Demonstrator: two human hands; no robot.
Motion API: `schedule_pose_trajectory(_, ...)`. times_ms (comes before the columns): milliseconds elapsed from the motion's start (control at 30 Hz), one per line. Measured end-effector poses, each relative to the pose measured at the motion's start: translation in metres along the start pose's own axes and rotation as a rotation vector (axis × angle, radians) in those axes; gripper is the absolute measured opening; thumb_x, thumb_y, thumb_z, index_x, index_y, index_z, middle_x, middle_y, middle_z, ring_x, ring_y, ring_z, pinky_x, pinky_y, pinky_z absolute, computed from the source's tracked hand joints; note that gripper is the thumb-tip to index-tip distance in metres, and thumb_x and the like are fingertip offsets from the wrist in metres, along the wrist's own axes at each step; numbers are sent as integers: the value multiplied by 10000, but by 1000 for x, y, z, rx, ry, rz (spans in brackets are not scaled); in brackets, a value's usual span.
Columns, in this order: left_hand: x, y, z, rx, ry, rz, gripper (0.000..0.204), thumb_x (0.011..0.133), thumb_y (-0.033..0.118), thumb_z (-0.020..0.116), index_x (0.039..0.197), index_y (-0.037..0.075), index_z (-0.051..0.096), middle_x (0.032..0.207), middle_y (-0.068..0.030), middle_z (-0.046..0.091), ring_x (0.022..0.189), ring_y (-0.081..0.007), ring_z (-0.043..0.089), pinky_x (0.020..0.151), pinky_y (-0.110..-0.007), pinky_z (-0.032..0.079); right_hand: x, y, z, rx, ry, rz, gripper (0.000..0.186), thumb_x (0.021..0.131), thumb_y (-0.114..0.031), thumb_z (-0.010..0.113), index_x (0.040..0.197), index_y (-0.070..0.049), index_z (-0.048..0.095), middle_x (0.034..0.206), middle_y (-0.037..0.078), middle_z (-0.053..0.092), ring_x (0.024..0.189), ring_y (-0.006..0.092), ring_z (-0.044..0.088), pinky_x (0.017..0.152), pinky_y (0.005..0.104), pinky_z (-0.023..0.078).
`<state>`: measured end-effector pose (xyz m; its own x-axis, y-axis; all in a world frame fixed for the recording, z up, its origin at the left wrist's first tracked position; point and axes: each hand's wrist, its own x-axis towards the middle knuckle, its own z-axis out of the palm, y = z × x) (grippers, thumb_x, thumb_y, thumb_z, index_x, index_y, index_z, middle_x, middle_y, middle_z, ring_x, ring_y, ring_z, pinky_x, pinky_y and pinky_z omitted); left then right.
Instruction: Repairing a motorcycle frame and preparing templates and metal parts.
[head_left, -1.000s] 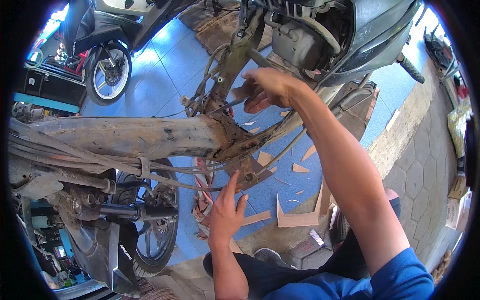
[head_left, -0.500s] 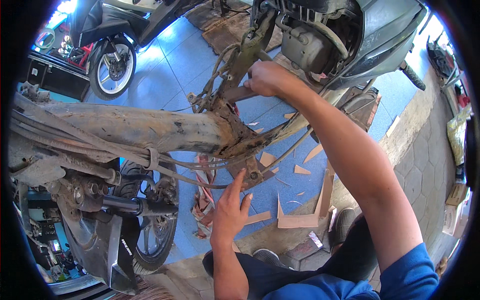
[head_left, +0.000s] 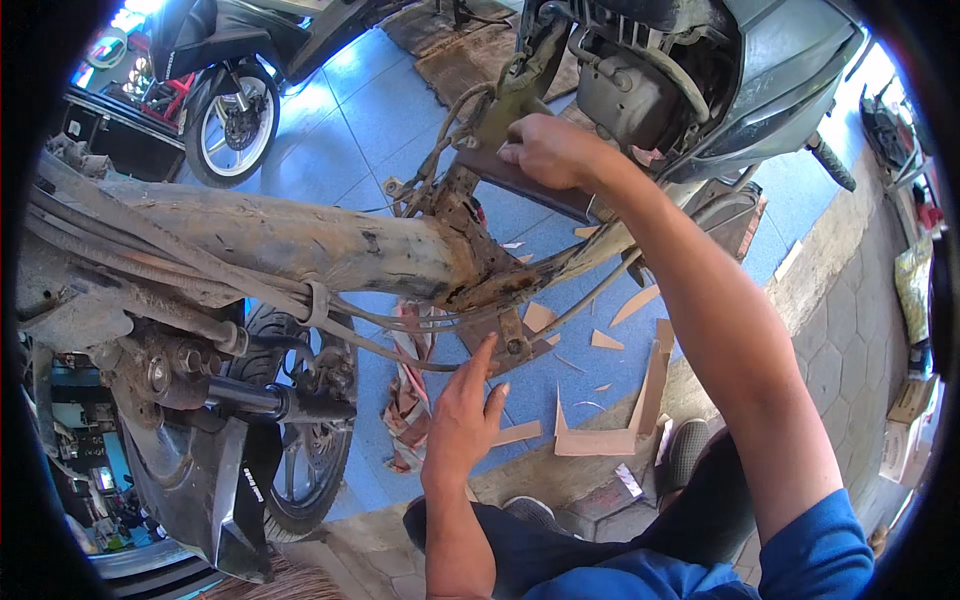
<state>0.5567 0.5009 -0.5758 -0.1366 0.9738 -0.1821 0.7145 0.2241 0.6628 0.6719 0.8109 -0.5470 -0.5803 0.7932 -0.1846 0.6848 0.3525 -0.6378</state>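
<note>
The bare frame tube (head_left: 290, 240) of a motorcycle, rusty and scuffed, runs across in front of me. My right hand (head_left: 555, 152) is closed on the upper edge of a thin dark brown plate (head_left: 535, 190), just beyond the frame's bend. It is tilted with its broad face towards me; I cannot tell its material. On the near side, my left hand (head_left: 465, 420) has its index finger stretched out and thumb apart. That fingertip touches a second brown flat piece (head_left: 480, 335) beside a bolted bracket (head_left: 512, 335) under the frame.
Dark cables (head_left: 375, 350) run along the frame. The grey engine and body panel (head_left: 790, 85) stand at far right, the front wheel (head_left: 310, 430) at near left. Cardboard offcuts (head_left: 600, 442) and a crumpled cloth (head_left: 408, 400) lie on blue tiles. Another motorcycle (head_left: 235, 125) stands at far left.
My right hand has moved slightly up and right, turning the plate from nearly edge-on to broad side in view. The left hand keeps its place. The whole view has shifted slightly.
</note>
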Motion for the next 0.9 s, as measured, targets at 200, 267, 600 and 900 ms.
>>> schedule_pose_trajectory(200, -2, -2, 0, 14, 36, -4, 608, 919, 87, 659, 1482, 91, 431, 1246, -233, 630, 1127, -399, 629, 908, -485, 507, -24, -11, 11, 77, 106, -201, 312, 960, -208, 595, 1125, 55, 630, 1068, 281, 670, 1026, 449, 627, 878, 475, 484)
schedule_pose_trajectory(267, 0, 1, 3, 14, 55, -5, 583, 921, 92, 662, 1465, 76, 454, 1219, -228, 646, 1115, -391, 639, 902, -480, 511, -29, -19, 13, -62, 65, -269, 272, 944, -179, 582, 1046, 62, 654, 991, 303, 671, 937, 477, 636, 828, 497, 500)
schedule_pose_trajectory(600, 11, 7, 13, -83, 253, 32, 437, 910, 132, 709, 1315, 15, 594, 1083, -168, 720, 1004, -272, 713, 864, -394, 552, 20, -17, 9, 509, -48, 126, 267, 882, -130, 678, 968, 119, 635, 828, 179, 668, 652, 246, 653, 565, 409, 537)
schedule_pose_trajectory(900, 55, 55, 18, -308, 688, 187, 501, 917, 113, 727, 1343, -45, 516, 1114, -158, 683, 1060, -236, 667, 932, -378, 521, -40, -45, 20, 1044, -3, 191, 311, 867, -34, 598, 1144, 92, 533, 938, 182, 638, 733, 249, 689, 576, 364, 595)
